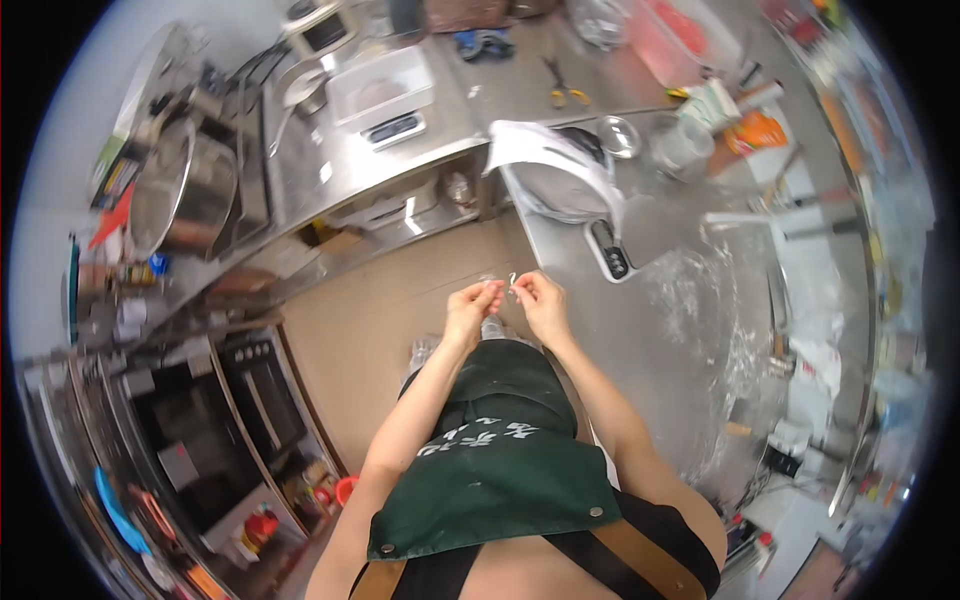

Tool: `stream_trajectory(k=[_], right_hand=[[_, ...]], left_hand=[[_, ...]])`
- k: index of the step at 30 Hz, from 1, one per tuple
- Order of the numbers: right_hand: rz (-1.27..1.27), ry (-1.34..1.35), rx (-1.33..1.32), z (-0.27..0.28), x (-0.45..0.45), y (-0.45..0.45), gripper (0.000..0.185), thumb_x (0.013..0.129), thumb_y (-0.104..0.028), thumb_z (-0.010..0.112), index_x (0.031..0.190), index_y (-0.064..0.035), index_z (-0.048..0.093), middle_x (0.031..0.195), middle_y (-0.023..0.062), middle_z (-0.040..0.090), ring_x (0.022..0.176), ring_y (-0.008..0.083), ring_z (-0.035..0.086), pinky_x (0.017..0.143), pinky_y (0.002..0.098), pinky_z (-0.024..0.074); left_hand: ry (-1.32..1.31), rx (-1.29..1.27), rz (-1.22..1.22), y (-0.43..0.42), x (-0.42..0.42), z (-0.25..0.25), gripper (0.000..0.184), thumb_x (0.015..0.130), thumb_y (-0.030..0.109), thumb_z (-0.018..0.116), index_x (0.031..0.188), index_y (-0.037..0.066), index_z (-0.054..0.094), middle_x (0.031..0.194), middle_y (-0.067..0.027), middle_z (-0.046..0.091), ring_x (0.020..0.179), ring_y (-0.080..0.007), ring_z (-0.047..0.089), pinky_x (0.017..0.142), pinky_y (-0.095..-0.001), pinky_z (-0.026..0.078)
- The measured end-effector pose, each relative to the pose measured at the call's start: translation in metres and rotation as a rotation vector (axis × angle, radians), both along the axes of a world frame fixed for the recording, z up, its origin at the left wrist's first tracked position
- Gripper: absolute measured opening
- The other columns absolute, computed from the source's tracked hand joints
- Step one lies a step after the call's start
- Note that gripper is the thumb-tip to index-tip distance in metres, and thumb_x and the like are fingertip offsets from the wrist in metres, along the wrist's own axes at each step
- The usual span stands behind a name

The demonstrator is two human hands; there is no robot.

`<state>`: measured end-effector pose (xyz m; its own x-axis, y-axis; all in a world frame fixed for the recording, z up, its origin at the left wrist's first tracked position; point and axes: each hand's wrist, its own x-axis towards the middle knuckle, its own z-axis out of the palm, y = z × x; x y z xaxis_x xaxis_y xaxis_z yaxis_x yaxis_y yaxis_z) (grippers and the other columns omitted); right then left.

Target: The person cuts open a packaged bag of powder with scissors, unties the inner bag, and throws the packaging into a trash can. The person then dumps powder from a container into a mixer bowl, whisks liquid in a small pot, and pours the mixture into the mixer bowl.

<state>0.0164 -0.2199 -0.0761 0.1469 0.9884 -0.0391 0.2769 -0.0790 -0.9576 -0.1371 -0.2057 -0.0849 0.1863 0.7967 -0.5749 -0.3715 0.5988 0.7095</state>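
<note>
My left hand and my right hand are raised close together in front of the dark green apron, above the floor beside the steel table. The fingertips of my right hand pinch a small thin white piece, whose kind I cannot make out. My left hand's thumb and fingers are pressed together; whatever is between them is too small to name. The hands are slightly apart. Beyond them, on the table, a white bag rests on a kitchen scale.
White powder is smeared across the steel table on the right. Yellow-handled scissors lie on the back counter. A clear plastic tub sits on another scale. A large metal pot stands at left, with ovens below.
</note>
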Motion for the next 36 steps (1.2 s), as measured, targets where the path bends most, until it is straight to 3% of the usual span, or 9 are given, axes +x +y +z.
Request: stream_trajectory(k=[7,10,18,21,23,28,32,35,36], right_hand=[[0.423,0.031,-0.014,0.002,-0.063,0.000,0.012,0.087,0.000,0.060,0.099,0.0028,0.064,0.088,0.0120,0.066,0.073,0.0187,0.067,0.063,0.0293,0.0517],[0.455,0.179,-0.241,-0.022,-0.084,-0.004,0.017,0.092,-0.001,0.056,0.106,0.0033,0.064,0.099,0.0106,0.068,0.079,0.0164,0.067,0.066,0.0262,0.0531],[0.475,-0.029,-0.535,-0.112,-0.039,-0.033,0.018,0.093,-0.007,0.059,0.106,0.0042,0.064,0.091,0.0108,0.068,0.072,0.0157,0.067,0.059,0.0250,0.0551],[0.458,-0.161,-0.577,-0.118,-0.023,-0.067,0.015,0.094,-0.004,0.056,0.104,0.0043,0.064,0.089,0.0109,0.068,0.068,0.0150,0.066,0.057,0.0259,0.0552],[0.391,-0.257,-0.653,-0.106,-0.037,-0.096,0.014,0.093,-0.003,0.055,0.102,0.0048,0.064,0.087,0.0111,0.068,0.066,0.0152,0.066,0.056,0.0256,0.0549],[0.388,-0.367,-0.747,-0.094,-0.104,-0.163,0.014,0.094,-0.006,0.058,0.102,0.0044,0.062,0.085,0.0109,0.067,0.065,0.0155,0.066,0.053,0.0256,0.0541],[0.553,-0.452,-0.739,-0.088,-0.173,-0.198,0.019,0.095,-0.012,0.058,0.104,0.0041,0.062,0.085,0.0103,0.066,0.067,0.0179,0.067,0.054,0.0271,0.0546],[0.630,-0.503,-0.712,-0.079,-0.215,-0.210,0.022,0.095,-0.014,0.057,0.106,0.0045,0.061,0.087,0.0108,0.066,0.068,0.0180,0.067,0.055,0.0270,0.0547],[0.655,-0.519,-0.698,-0.073,-0.225,-0.214,0.022,0.095,-0.014,0.057,0.107,0.0047,0.061,0.087,0.0111,0.066,0.068,0.0180,0.067,0.056,0.0269,0.0547]], left_hand=[[0.029,0.050,0.226,-0.027,-0.059,-0.015,0.014,0.091,0.010,0.064,0.093,-0.003,0.069,0.077,-0.0025,0.065,0.061,-0.0062,0.051,0.058,-0.0198,0.044],[0.074,-0.049,0.411,-0.062,-0.114,-0.046,0.013,0.092,0.009,0.063,0.091,-0.003,0.069,0.075,-0.0030,0.066,0.060,-0.0067,0.053,0.055,-0.0208,0.045],[0.817,-0.416,0.841,-0.315,-0.335,-0.178,0.015,0.090,0.007,0.062,0.079,0.001,0.069,0.063,-0.0053,0.063,0.051,-0.0107,0.057,0.043,-0.0264,0.046],[1.082,-0.742,0.835,-0.426,-0.414,-0.199,0.017,0.087,0.017,0.067,0.077,0.002,0.069,0.068,-0.0086,0.068,0.060,-0.0165,0.066,0.052,-0.0330,0.053],[1.556,-0.927,0.524,-0.510,-0.459,-0.241,0.024,0.082,0.029,0.071,0.079,0.004,0.070,0.073,-0.0113,0.070,0.069,-0.0264,0.069,0.064,-0.0394,0.055],[1.283,-1.120,0.852,-0.652,-0.538,-0.282,0.029,0.076,0.037,0.072,0.085,0.010,0.074,0.081,-0.0141,0.070,0.081,-0.0335,0.069,0.075,-0.0416,0.055],[1.290,-1.351,0.706,-0.732,-0.580,-0.309,0.026,0.076,0.034,0.071,0.090,0.012,0.074,0.091,-0.0143,0.071,0.086,-0.0333,0.068,0.080,-0.0407,0.054],[1.203,-1.186,0.717,-0.780,-0.599,-0.313,0.025,0.077,0.027,0.069,0.097,0.013,0.074,0.095,-0.0159,0.071,0.088,-0.0295,0.069,0.080,-0.0397,0.054],[1.164,-1.016,0.843,-0.788,-0.600,-0.308,0.034,0.078,0.020,0.066,0.111,0.011,0.070,0.094,-0.0153,0.070,0.083,-0.0243,0.068,0.075,-0.0372,0.053]])
